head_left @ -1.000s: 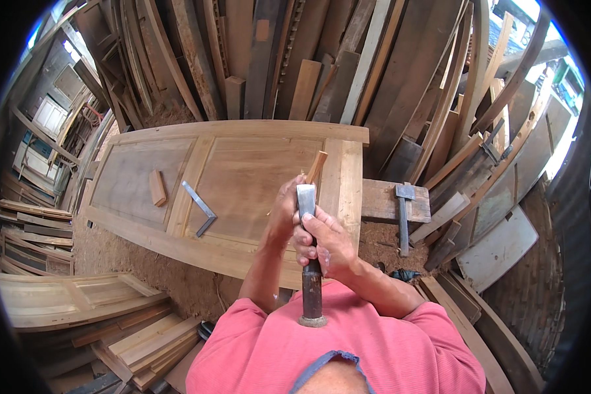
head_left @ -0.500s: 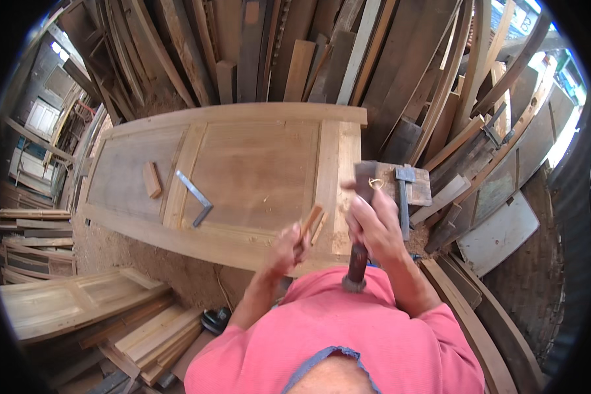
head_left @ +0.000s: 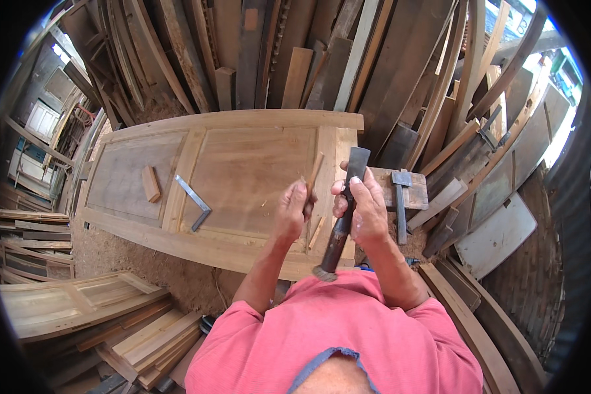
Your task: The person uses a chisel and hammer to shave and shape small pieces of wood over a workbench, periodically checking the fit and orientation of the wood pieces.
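My left hand [head_left: 294, 207] is closed round a thin wooden strip [head_left: 317, 165], whose upper end sticks out above the fingers. Beside it, my right hand [head_left: 366, 209] grips a wide-bladed chisel [head_left: 357, 161], blade up, its dark handle slanting down toward my chest. Both hands are over the right end of a panelled wooden door [head_left: 256, 164] lying flat. A short loose sliver of wood [head_left: 316, 232] rests on the door just right of my left hand. Farther left on the door lie a try square [head_left: 194, 202] and a small wooden block [head_left: 151, 184].
Right of the door, a hammer [head_left: 400, 203] lies partly on a wooden board [head_left: 415, 190]. Upright planks [head_left: 249, 52] crowd the far side. Another panelled piece [head_left: 79, 299] and stacked boards [head_left: 157, 341] are at lower left. Long timbers [head_left: 473, 328] lie at lower right.
The chisel has swung so its blade shows clearly and its handle end points farther left. My left hand has risen with the strip, which now stands more upright.
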Demonstrator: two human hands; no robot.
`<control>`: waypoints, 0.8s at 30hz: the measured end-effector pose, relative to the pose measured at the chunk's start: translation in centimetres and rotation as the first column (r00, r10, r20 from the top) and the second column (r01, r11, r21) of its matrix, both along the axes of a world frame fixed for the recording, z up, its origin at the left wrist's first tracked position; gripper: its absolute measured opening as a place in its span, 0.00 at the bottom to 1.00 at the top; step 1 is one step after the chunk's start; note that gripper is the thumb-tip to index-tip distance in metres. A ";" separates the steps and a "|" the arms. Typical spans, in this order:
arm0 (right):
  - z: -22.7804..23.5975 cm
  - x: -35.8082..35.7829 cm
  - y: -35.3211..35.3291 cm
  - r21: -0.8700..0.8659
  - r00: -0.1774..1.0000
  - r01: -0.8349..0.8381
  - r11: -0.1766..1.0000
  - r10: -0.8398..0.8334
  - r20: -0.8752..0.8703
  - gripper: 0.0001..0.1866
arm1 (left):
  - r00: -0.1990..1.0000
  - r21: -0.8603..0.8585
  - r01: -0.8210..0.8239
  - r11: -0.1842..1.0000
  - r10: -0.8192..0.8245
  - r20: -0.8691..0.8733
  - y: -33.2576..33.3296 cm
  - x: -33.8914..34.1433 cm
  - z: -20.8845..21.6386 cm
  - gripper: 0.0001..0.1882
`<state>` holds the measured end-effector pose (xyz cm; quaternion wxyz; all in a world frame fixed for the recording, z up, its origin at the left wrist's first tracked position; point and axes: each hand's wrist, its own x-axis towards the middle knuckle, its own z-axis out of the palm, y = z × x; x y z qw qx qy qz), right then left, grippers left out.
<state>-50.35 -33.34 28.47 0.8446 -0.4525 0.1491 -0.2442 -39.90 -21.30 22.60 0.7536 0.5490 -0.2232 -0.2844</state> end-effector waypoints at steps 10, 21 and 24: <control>2.1 -1.9 4.7 0.316 0.943 -0.314 0.895 0.333 -0.006 0.07 | 0.953 0.043 0.041 0.998 -0.052 0.300 0.7 1.0 1.7 0.16; 0.7 -1.0 4.8 0.355 0.915 -0.350 0.867 0.398 -0.069 0.10 | 0.999 -0.032 0.019 0.999 -0.020 -0.026 0.8 1.3 2.0 0.18; 1.2 0.2 5.0 0.416 0.894 -0.408 0.813 0.448 0.001 0.08 | 0.999 -0.038 0.022 0.999 -0.020 0.032 -0.1 2.0 2.6 0.17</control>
